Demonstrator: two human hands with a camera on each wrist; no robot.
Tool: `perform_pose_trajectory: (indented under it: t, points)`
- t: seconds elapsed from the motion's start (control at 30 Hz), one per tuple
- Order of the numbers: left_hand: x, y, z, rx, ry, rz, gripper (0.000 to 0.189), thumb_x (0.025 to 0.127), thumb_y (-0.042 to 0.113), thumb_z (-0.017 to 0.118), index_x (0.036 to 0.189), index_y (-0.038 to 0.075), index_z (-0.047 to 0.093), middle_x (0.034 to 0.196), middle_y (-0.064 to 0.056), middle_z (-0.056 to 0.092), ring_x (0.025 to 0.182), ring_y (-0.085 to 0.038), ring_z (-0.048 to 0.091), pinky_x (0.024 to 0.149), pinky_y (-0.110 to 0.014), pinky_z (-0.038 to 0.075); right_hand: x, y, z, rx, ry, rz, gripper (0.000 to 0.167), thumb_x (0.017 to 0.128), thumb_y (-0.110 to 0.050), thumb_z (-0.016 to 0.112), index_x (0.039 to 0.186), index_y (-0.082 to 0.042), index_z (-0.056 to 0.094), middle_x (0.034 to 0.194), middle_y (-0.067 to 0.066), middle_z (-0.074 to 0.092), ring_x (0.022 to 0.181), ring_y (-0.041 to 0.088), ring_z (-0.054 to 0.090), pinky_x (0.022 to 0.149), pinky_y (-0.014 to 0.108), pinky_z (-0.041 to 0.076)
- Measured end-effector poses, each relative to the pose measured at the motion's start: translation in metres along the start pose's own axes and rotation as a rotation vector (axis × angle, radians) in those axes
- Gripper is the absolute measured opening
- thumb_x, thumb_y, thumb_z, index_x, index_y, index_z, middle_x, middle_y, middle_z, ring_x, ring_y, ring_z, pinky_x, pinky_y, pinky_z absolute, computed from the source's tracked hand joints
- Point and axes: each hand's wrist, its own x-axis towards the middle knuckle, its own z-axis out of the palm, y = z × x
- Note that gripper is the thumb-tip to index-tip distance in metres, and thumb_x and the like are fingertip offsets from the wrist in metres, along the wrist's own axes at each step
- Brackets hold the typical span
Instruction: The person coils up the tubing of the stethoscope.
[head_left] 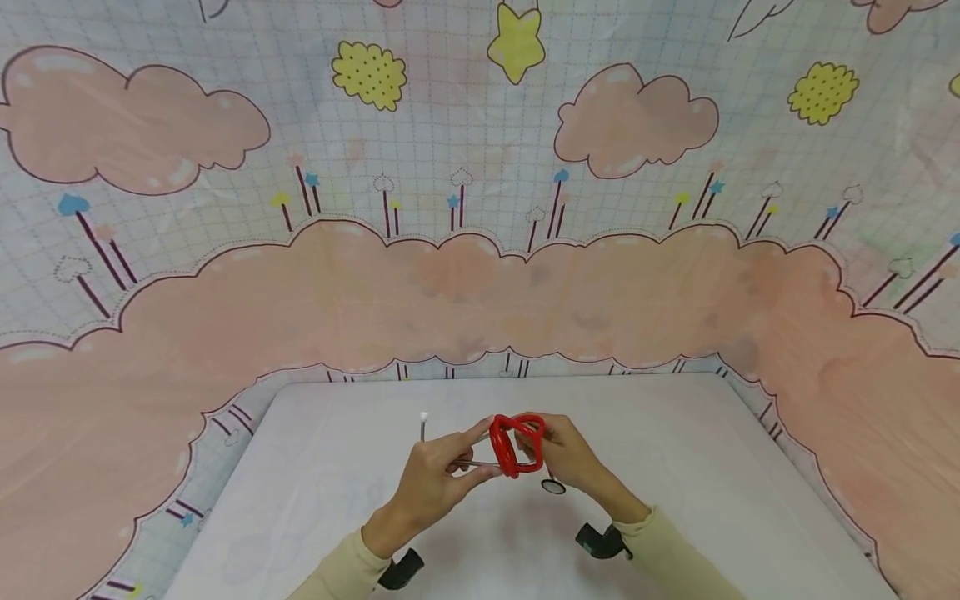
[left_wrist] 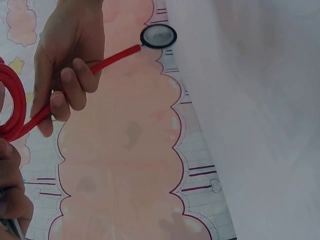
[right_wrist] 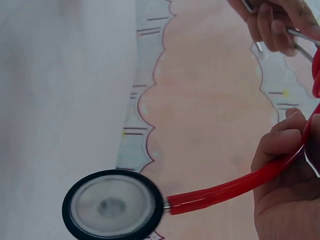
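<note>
No text, label, brand, number or written sign can be read in any of the three views. On the stethoscope (right_wrist: 215, 194), the pale face of the chestpiece (right_wrist: 112, 202) bears a blurred dark patch near its middle; whether that is a printed mark or a reflection cannot be told. The backdrop (head_left: 450, 292) carries printed motifs, among them a yellow star (head_left: 516, 43) and a pink cloud (head_left: 637, 121), but no legible lettering. Any marking on the dark device (head_left: 600, 542) at the right wrist is too small to make out.
</note>
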Motion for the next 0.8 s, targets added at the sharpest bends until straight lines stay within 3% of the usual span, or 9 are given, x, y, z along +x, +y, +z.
perform_pose_trajectory:
  t: [0.2, 0.4, 0.53, 0.8]
  points:
    - [-0.003, -0.002, -0.001, 0.016, 0.010, -0.052, 0.067, 0.076, 0.023, 0.083, 0.138, 0.015, 0.059, 0.084, -0.001, 0.075, 0.058, -0.002, 0.056, 0.061, -0.012, 0.051, -0.005, 0.005, 0.004, 0.043, -0.004, 0.041, 0.017, 0.099, -0.012, 0.056, 0.103, 0.002, 0.066, 0.080, 0.020, 0.061, 0.064, 0.009, 0.054, 0.057, 0.022, 0.051]
    - [-0.006, -0.008, 0.000, 0.071, 0.044, -0.082, 0.068, 0.074, 0.023, 0.085, 0.137, 0.017, 0.059, 0.068, 0.004, 0.065, 0.059, 0.002, 0.047, 0.058, -0.010, 0.047, -0.010, 0.009, 0.012, 0.061, -0.047, 0.049, 0.022, 0.100, -0.017, 0.055, 0.113, -0.002, 0.064, 0.074, 0.015, 0.060, 0.058, 0.005, 0.054, 0.055, 0.024, 0.053]
    - [-0.007, -0.012, 0.000, 0.105, 0.069, -0.082, 0.068, 0.073, 0.025, 0.085, 0.136, 0.016, 0.061, 0.061, 0.005, 0.054, 0.059, 0.001, 0.042, 0.056, -0.009, 0.044, -0.014, 0.011, 0.016, 0.064, -0.065, 0.028, 0.026, 0.100, -0.017, 0.055, 0.121, -0.002, 0.061, 0.079, 0.014, 0.063, 0.059, 0.006, 0.057, 0.058, 0.026, 0.056]
    - [-0.007, -0.019, -0.005, 0.168, 0.110, -0.138, 0.070, 0.072, 0.024, 0.086, 0.136, 0.014, 0.060, 0.062, 0.004, 0.054, 0.057, -0.006, 0.046, 0.054, -0.011, 0.043, -0.021, 0.009, 0.020, 0.089, -0.080, 0.092, 0.039, 0.099, -0.016, 0.058, 0.135, 0.000, 0.054, 0.096, 0.018, 0.068, 0.067, 0.012, 0.065, 0.064, 0.024, 0.058]
